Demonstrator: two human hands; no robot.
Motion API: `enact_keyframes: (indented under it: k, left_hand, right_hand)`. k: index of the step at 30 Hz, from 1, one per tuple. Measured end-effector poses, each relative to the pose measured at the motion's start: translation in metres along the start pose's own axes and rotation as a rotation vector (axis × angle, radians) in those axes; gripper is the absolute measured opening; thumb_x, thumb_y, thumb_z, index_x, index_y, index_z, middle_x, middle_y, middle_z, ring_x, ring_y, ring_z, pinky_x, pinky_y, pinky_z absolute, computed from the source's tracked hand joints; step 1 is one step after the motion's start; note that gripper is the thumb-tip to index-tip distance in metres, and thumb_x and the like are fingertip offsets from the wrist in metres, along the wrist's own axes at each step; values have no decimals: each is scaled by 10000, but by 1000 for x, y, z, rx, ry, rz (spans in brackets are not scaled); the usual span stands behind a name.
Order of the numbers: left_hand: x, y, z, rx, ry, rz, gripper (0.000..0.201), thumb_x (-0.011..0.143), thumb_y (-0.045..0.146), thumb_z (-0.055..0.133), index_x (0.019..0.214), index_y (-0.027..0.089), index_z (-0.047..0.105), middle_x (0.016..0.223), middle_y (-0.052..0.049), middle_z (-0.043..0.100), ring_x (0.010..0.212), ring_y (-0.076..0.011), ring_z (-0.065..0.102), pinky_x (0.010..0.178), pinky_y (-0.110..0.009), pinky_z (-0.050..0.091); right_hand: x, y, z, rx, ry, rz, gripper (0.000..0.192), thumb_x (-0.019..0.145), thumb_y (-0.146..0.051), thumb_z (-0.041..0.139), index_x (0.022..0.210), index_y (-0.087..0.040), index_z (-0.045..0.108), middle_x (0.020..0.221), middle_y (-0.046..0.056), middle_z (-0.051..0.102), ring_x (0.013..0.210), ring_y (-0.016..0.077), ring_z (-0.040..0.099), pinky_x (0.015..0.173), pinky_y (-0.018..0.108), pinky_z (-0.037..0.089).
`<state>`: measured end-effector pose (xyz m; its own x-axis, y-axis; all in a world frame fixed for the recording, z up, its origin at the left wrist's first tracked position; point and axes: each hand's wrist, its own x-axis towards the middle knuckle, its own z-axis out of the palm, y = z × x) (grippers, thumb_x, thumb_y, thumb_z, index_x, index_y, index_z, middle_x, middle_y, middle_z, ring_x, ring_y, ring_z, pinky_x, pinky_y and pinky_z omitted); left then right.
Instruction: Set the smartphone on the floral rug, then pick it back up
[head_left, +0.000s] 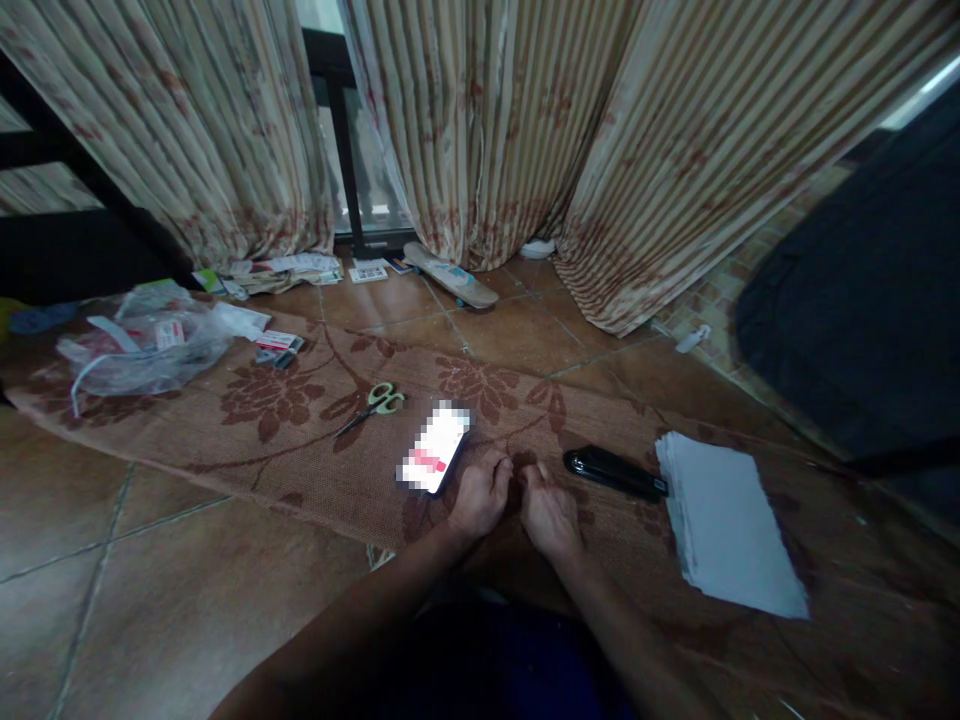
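My left hand (482,495) and my right hand (549,508) are close together over the patterned cloth (300,470), fingers curled and closed. Whatever they may hold between them is too small or hidden to name. Just left of my left hand lies a phone (437,447) with a lit, blurred screen. To the right of my right hand is a black stapler (611,470), its far end against a stack of white paper (731,525). A pair of scissors (381,400) with pale green handles rests beyond the phone, blades pointing left.
At the left, a clear plastic bag (161,345) lies with small boxes (279,343) beside it. A skateboard (450,275) stands on the tiled floor (150,590) before striped curtains (480,130). Papers (289,272) are piled near the window. A dark draped shape (862,290) rises at the right.
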<state>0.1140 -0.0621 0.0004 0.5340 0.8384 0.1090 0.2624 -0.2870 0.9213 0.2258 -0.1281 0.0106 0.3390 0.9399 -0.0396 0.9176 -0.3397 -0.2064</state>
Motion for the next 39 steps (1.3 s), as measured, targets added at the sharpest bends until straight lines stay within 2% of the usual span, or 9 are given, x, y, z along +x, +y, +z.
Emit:
enact_keyframes:
  k: [4,8,13,17,21,28,32,36,39]
  left_hand:
    - [-1,-1,0,1,-6,8,248,930,309,370,760,197,512,673,-7,570,628,-137,549,609,-245,402]
    - [0,-2,0,12,-3,7,213,918,286,387,768,200,511,672,-5,569,626,-137,555,604,-242,404]
    - [0,-2,1,37,-19,-5,179,905,278,415,785,202,524,681,-1,577,644,-139,569,618,-241,413]
    - [1,-3,1,67,-26,-10,170,901,289,426,812,201,541,700,-5,595,662,-142,581,630,-244,421]
    - [2,-4,1,99,-33,2,177,900,290,422,825,201,556,705,-7,603,665,-145,582,636,-249,429]
    - [3,-4,2,137,-18,26,180,894,278,427,825,198,573,715,-9,612,687,-145,588,658,-247,435]
    - [3,-4,2,149,-16,23,170,893,280,436,835,197,573,717,-6,612,686,-142,585,654,-242,431]
    - [4,-4,3,152,-18,38,177,895,277,434,834,190,576,717,-8,612,687,-141,583,657,-242,427]
    - [5,-5,4,166,-30,46,196,899,284,426,832,188,583,712,-10,613,671,-142,578,649,-243,425]
  right_hand:
    - [-17,13,-10,489,46,67,231,913,-313,360,805,-204,532,688,-2,563,633,149,545,614,244,376]
    - [-71,39,-35,864,-119,118,322,880,-462,405,697,-208,482,607,-38,475,575,122,459,567,219,380]
    - [-151,97,-46,812,-397,250,222,801,-404,503,736,-208,584,640,-13,561,625,145,546,586,235,427]
    - [-187,131,-33,520,-306,362,186,660,-300,544,749,-226,688,774,45,690,683,206,634,615,292,469]
    - [-191,107,-32,398,-267,386,258,795,-390,478,763,-245,689,649,23,680,584,202,629,560,287,460]
    - [-165,29,-10,380,-137,62,270,908,-317,402,916,-264,667,850,25,691,793,174,644,701,254,462]
    - [-169,43,5,212,-148,58,281,910,-281,383,842,-249,654,818,26,684,753,165,639,676,253,434]
    - [-195,89,-4,76,-104,365,261,874,-282,411,892,-241,669,814,69,702,739,227,660,633,304,449]
    - [-208,83,-25,288,-87,489,293,875,-378,431,954,-235,675,903,80,716,793,239,673,665,320,496]
